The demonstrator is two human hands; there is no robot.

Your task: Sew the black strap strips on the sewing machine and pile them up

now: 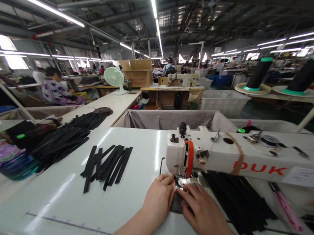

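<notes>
At the needle end of a white sewing machine [222,155], both of my hands rest close together on the bed. My left hand [158,198] is closed, fingertips pressed together beside the presser foot [184,181]; what they pinch is hidden. My right hand [204,212] lies with fingers stretched forward and slightly apart, their tips by the foot. Between the hands shows a small dark patch [177,205]; I cannot tell whether it is fabric or a machine plate. Short black strips [112,164] lie to the left, and longer black strips [239,202] lie under the machine arm.
A large pile of black strips [67,135] lies beyond the table's left side, near a purple-and-teal container [10,159]. Pink-handled snips [287,209] lie at right. Thread cones [259,74] stand above. Behind are a cloth-lined bin [171,119], a fan [114,78] and a seated person [57,88].
</notes>
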